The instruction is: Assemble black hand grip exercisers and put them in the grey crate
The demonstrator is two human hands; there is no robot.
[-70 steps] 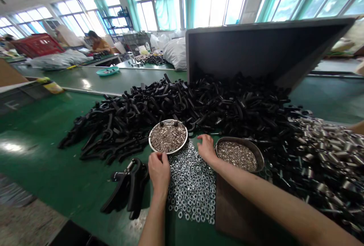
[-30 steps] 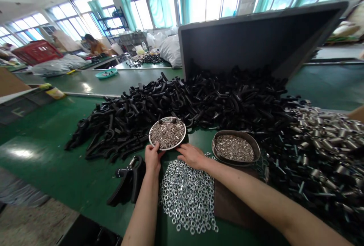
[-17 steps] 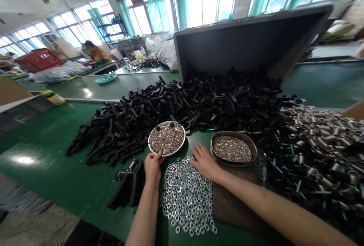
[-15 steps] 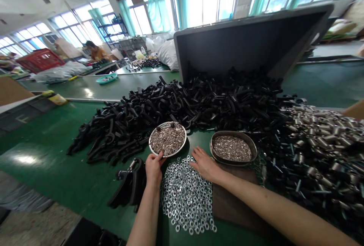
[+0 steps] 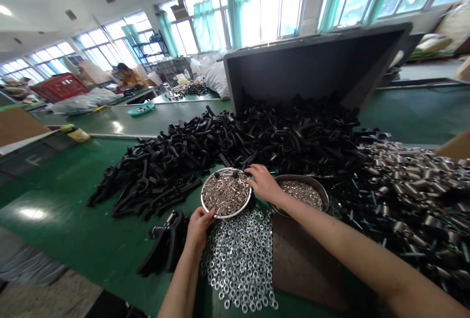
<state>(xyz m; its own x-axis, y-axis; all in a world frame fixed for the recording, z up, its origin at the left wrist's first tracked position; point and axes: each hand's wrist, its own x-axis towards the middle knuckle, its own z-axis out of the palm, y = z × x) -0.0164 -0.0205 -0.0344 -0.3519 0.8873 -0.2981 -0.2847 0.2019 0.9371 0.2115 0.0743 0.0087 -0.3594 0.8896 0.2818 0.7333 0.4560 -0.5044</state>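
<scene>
The white bowl (image 5: 231, 216), filled with thin metal pins (image 5: 223, 195), is sitting on the green surface (image 5: 99, 239), and everything else is lying around it. The left hand (image 5: 199, 226) is gripping the bowl at its near left rim, thumb over the edge. The right hand (image 5: 265, 184) is reaching to the bowl's far right rim, its fingers extending loosely and parted; whether they are touching the rim, I cannot tell.

Small metal rings (image 5: 242, 259) are spreading in a single patch on the near side of the bowl. An oval tin (image 5: 323, 192) of small metal pieces is standing to the bowl's right, partly behind the right forearm, and a brown board (image 5: 301, 259) is lying to the bowl's near right. Black clamp-like parts (image 5: 205, 141) are heaping up behind the bowl, while a black clamp (image 5: 172, 242) is resting to its near left.
</scene>
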